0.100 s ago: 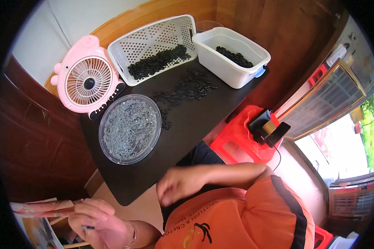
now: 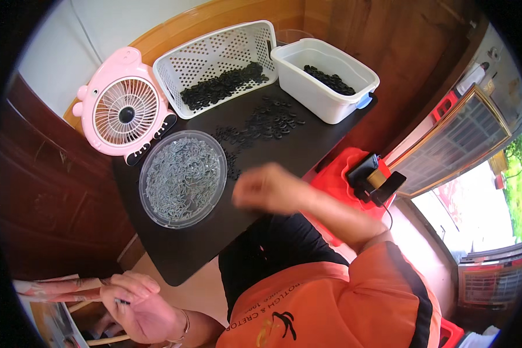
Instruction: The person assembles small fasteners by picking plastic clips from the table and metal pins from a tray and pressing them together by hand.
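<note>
At the lower left my left hand (image 2: 136, 307) is raised with its fingers curled in. A small dark, shiny spot shows among those fingers, too small to make out. My right hand (image 2: 267, 188), smeared by motion, is above the near edge of the black table (image 2: 185, 249); whether it holds anything does not show. Left of it stands a round clear tub (image 2: 142, 194) full of small grey metal pieces that look like screws. Small black parts, some ring-shaped (image 2: 272, 122), lie scattered on the table behind the tub and my right hand.
A white perforated basket (image 2: 171, 66) and a white plastic bin (image 2: 307, 95), both with black parts inside, stand at the back. A pink pig-shaped fan (image 2: 124, 110) is at the back left. To the right, a red stool (image 2: 336, 174) carries a black device (image 2: 362, 169).
My right hand has moved up and away from my body, from near my lap to above the table's edge. My left hand has shifted slightly.
</note>
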Demonstrator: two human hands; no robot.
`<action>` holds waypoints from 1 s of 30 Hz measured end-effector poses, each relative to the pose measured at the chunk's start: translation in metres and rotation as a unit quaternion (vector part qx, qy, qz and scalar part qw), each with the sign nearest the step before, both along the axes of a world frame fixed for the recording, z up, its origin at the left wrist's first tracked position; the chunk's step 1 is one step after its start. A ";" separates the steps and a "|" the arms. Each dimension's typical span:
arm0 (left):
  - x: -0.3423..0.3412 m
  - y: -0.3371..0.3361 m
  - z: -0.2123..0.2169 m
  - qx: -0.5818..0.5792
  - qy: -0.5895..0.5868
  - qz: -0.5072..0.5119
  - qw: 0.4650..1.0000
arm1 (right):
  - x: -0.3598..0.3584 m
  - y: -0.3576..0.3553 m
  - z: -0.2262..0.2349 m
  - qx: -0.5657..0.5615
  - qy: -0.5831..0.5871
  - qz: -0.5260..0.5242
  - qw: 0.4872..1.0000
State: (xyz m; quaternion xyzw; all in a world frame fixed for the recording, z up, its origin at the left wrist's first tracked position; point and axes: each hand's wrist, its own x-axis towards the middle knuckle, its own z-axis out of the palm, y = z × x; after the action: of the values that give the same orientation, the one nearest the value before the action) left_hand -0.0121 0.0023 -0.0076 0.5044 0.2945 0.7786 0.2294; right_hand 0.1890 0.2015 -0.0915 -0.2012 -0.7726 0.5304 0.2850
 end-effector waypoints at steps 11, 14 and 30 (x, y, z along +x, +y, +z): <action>0.024 0.015 -0.016 -0.102 -0.065 0.018 0.992 | -0.024 0.111 -0.011 0.287 -0.294 -0.207 0.888; 0.029 0.016 -0.020 -0.125 -0.071 0.006 0.990 | -0.029 0.114 -0.010 0.292 -0.324 -0.201 0.877; 0.044 0.033 -0.034 -0.202 -0.085 -0.024 0.975 | -0.027 0.110 -0.015 0.051 -0.053 -0.170 0.983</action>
State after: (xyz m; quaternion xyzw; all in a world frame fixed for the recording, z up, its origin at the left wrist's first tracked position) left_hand 0.0318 0.0350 -0.0416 0.3864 0.4131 0.7372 0.3696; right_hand 0.1620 0.3114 -0.1067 -0.3430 -0.7672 0.4224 0.3395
